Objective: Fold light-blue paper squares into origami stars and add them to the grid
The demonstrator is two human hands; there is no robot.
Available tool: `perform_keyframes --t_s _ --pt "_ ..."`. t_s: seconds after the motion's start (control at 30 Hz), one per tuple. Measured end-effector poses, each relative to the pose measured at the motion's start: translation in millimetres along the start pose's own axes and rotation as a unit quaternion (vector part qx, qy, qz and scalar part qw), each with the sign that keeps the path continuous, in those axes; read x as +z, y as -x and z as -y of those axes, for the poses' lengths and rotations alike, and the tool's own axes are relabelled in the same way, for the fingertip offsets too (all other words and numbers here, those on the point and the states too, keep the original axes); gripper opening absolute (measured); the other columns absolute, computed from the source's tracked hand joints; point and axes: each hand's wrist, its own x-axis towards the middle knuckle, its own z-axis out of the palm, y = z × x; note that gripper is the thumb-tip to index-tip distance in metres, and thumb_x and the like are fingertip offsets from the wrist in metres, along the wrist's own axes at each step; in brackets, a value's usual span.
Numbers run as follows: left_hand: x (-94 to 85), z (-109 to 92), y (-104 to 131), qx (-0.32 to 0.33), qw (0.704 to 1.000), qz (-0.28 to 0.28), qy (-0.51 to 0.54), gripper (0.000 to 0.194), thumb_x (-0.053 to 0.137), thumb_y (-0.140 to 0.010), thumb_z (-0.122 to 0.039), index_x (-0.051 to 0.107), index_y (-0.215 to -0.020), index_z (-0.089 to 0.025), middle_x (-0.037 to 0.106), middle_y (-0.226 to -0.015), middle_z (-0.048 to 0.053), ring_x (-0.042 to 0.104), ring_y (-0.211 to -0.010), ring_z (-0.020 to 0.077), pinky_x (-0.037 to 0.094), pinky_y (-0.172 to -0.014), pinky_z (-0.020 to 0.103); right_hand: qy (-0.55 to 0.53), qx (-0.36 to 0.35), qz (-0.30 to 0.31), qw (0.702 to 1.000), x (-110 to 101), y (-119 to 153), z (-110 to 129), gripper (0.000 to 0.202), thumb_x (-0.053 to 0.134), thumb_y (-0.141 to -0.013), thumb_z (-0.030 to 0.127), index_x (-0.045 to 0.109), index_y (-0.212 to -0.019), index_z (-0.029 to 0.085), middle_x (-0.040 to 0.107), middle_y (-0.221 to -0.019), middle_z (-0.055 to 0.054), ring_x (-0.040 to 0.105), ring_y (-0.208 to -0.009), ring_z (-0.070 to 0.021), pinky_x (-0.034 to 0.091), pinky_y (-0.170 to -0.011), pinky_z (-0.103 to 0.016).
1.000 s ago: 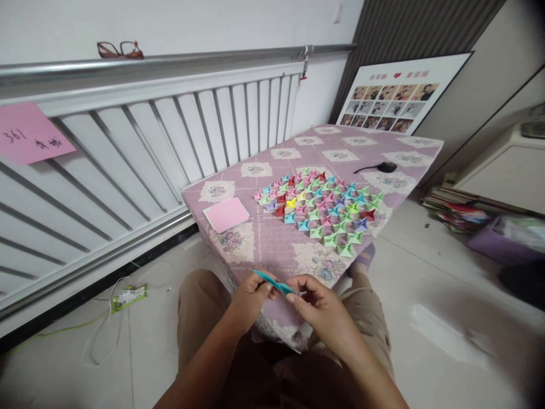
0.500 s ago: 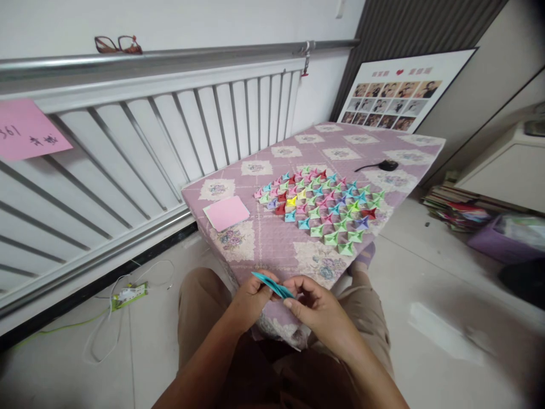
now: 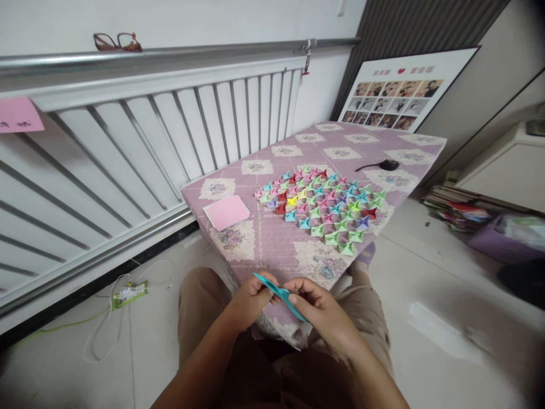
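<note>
A folded piece of teal paper (image 3: 279,291) is held between my two hands, just over the near corner of the table. My left hand (image 3: 254,296) pinches its left part, fingers bent behind it. With thumb and fingers, my right hand (image 3: 314,300) grips the right part, where a long pointed flap sticks out below the thumb. Beyond my hands, rows of small folded paper shapes (image 3: 323,207) in green, pink, blue, red, yellow and purple stand on the tablecloth (image 3: 272,241). A stack of pink paper sheets (image 3: 229,212) lies at the left.
A white radiator (image 3: 204,122) runs along the table's left side, with glasses (image 3: 117,42) on the pipe above. A small black object with a cord (image 3: 388,165) lies on the far right of the table. A power strip (image 3: 130,292) sits on the floor.
The teal paper's right end now reaches further down and right, with a long flap showing below my right thumb. My right hand has shifted slightly; my left hand stays nearly in place.
</note>
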Motion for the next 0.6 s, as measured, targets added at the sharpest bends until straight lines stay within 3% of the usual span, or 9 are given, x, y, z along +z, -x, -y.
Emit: perform_keyframes --t_s 0.27,0.47,0.6 --pt "-7.5 3.9 -1.4 -0.009 0.989 0.022 -0.146 0.014 0.046 -0.083 -0.017 0.057 -0.092 -0.017 0.059 -0.081 0.000 0.055 -0.078 0.0139 0.043 -0.076 0.027 0.203 -0.057 -0.032 0.977 -0.4 1.1 7.6 0.015 0.050 -0.083 0.026 0.063 -0.082 0.020 0.057 -0.071 0.002 0.050 -0.067 -0.0122 0.039 -0.063 -0.022" --pt "-6.5 0.3 -1.2 0.004 0.987 0.038 -0.158 0.018 0.045 -0.082 -0.014 0.056 -0.096 -0.017 0.060 -0.083 0.000 0.055 -0.079 0.0144 0.044 -0.075 0.027 0.196 -0.044 -0.039 0.979 -0.8 -4.3 4.9 0.019 0.050 -0.081 0.030 0.063 -0.072 0.019 0.054 -0.065 0.002 0.048 -0.063 -0.0122 0.038 -0.057 -0.022" --pt "-2.5 -1.3 -2.7 0.033 0.982 0.012 -0.186 0.032 0.046 -0.081 -0.011 0.053 -0.112 -0.017 0.062 -0.091 0.003 0.057 -0.086 0.0161 0.045 -0.080 0.030 0.179 -0.020 -0.044 0.983 -2.8 -5.4 0.2 0.021 0.050 -0.081 0.033 0.058 -0.069 0.019 0.048 -0.062 0.004 0.044 -0.059 -0.0108 0.035 -0.055 -0.021"
